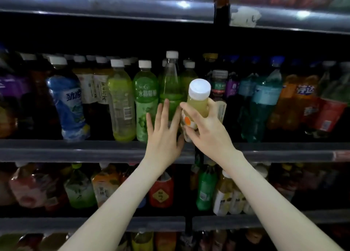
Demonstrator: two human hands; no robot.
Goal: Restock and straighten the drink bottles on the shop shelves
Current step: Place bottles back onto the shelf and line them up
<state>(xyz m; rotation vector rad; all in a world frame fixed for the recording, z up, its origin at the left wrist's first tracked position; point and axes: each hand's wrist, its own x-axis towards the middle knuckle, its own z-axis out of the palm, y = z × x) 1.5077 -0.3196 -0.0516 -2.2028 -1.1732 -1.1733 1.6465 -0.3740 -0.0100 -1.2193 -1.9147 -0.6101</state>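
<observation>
My right grip point(206, 131) is clasped round a yellow juice bottle point(198, 101), thumb and fingers curled about its labelled body, the white cap tilted back toward me. The bottle's base sits low by the front edge of the shelf point(75, 150). Just left of this grip, my left grip point(162, 135) is released, its straight fingers lying against a tall green bottle point(171, 88) standing behind it.

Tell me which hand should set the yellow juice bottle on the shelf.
Right, probably. The right hand grips the yellow juice bottle, tilted, just above the shelf edge. The left hand has straight fingers against the tall green bottle, best left steadying it.
</observation>
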